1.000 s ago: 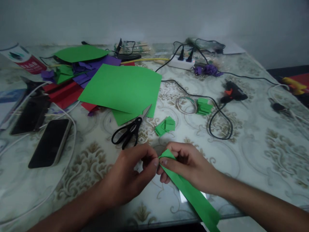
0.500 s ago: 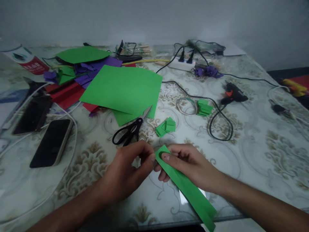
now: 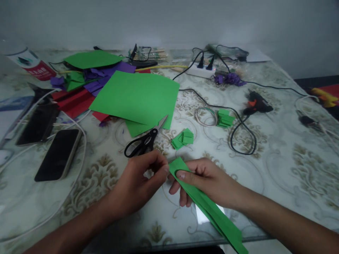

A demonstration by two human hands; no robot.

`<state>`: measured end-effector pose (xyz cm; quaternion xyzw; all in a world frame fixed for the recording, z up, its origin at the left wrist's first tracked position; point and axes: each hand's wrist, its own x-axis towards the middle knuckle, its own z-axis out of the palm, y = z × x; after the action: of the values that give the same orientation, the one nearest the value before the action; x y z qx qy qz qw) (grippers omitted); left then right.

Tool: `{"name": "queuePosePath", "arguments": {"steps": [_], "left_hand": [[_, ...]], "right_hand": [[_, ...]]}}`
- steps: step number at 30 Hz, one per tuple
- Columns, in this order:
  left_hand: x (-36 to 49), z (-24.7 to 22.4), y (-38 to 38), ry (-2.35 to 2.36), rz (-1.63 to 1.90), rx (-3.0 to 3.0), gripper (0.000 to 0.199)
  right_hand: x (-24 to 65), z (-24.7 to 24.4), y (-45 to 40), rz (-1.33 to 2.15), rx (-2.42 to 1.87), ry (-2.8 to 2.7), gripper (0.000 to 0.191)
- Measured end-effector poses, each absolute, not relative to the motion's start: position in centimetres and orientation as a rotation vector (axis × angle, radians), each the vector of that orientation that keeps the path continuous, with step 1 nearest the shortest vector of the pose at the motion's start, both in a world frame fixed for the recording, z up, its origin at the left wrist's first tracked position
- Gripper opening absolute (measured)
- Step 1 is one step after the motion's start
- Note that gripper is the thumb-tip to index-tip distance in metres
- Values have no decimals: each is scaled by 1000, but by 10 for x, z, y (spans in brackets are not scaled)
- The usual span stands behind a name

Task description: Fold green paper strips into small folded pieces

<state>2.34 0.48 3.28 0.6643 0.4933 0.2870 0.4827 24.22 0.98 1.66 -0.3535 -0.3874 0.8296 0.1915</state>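
A long folded strip of green paper (image 3: 209,206) slants from the middle of the view down toward the table's front edge. My right hand (image 3: 202,181) grips it near its upper end, thumb on top and fingers beneath. Thumb and forefinger of my left hand (image 3: 147,183) are pinched together at the strip's upper left corner; whether they hold the paper there I cannot tell exactly. Just beyond lie small folded green paper pieces (image 3: 182,138) and black-handled scissors (image 3: 145,139), whose blades rest on a large green sheet (image 3: 137,95).
More green folded pieces (image 3: 225,118) lie by a ring of tape (image 3: 206,116). A glue gun (image 3: 257,103) with a looping cord is at right, near a white power strip (image 3: 201,70). At left are a phone (image 3: 58,155), white cables, red paper (image 3: 74,102) and a cup (image 3: 34,65).
The strip's lower end has swung slightly right, and its folded layers now show along the edge. My right fingers have spread a little beneath it. The left hand stays pinched at the corner.
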Motion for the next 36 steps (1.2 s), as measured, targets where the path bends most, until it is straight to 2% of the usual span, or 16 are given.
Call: {"name": "queuePosePath", "arguments": {"steps": [10, 19, 36], "left_hand": [[20, 35, 8, 1203, 721, 1562, 22], [25, 27, 4, 1159, 677, 1509, 33], [0, 35, 28, 1300, 842, 1455, 29]], "right_hand": [[240, 12, 7, 2378, -973, -966, 41], [238, 15, 5, 2415, -996, -1027, 45], [241, 15, 7, 2372, -1012, -1046, 42]]}}
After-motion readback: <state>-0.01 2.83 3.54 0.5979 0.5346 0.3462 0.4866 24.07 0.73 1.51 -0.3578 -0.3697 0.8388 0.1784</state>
